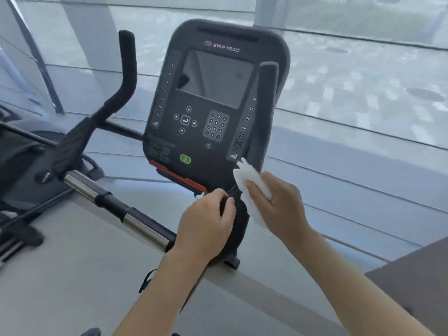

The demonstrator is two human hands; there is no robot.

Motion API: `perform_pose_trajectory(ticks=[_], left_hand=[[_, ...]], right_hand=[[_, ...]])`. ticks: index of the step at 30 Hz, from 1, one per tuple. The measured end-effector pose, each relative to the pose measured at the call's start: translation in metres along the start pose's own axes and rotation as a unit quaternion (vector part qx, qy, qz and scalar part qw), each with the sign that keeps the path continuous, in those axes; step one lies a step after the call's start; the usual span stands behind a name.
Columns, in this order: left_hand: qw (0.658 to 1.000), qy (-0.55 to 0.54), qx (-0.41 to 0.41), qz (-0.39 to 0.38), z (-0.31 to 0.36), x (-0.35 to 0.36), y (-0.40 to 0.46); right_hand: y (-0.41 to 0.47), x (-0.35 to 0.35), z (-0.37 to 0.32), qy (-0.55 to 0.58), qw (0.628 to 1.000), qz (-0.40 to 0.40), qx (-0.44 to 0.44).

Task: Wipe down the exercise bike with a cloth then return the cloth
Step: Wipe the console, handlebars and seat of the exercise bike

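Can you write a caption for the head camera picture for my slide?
Right hand holds a white cloth at the bike console's lower corner; left hand grips the handlebar.

We see the exercise bike at the centre of our view. Its dark console stands upright but leans a little, with the top toward 1 o'clock. It carries a grey screen that is off, a number keypad, a green button and a red strip along the lower edge. One black handlebar rises at 10 o'clock, and a bar with chrome sections runs toward 8 o'clock. The white cloth is crumpled, at 4 o'clock from the console, and it touches the console's lower corner.
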State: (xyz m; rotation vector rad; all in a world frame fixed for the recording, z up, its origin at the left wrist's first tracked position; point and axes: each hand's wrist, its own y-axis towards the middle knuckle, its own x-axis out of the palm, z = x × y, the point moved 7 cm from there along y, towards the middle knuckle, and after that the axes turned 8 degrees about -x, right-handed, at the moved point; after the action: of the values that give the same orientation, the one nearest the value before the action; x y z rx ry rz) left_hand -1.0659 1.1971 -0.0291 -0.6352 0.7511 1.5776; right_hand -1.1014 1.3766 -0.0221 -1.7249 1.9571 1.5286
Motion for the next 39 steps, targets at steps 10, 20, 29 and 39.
perform_pose_trajectory(ticks=[10, 20, 29, 39], left_hand=[[0.997, 0.021, 0.008, 0.076, 0.023, 0.013, 0.011], [0.998, 0.017, -0.007, 0.065, 0.028, 0.016, 0.014], [0.998, 0.031, -0.003, 0.057, 0.027, 0.018, 0.015], [1.000, -0.005, -0.014, 0.023, 0.027, 0.018, 0.023]], right_hand=[[-0.064, 0.032, 0.052, 0.459, 0.845, 0.066, 0.267], [-0.007, 0.049, 0.044, 0.471, 0.825, 0.122, 0.288], [-0.035, 0.040, 0.022, 0.411, 0.884, 0.073, 0.213], [-0.019, 0.024, 0.024, 0.362, 0.909, 0.041, 0.203]])
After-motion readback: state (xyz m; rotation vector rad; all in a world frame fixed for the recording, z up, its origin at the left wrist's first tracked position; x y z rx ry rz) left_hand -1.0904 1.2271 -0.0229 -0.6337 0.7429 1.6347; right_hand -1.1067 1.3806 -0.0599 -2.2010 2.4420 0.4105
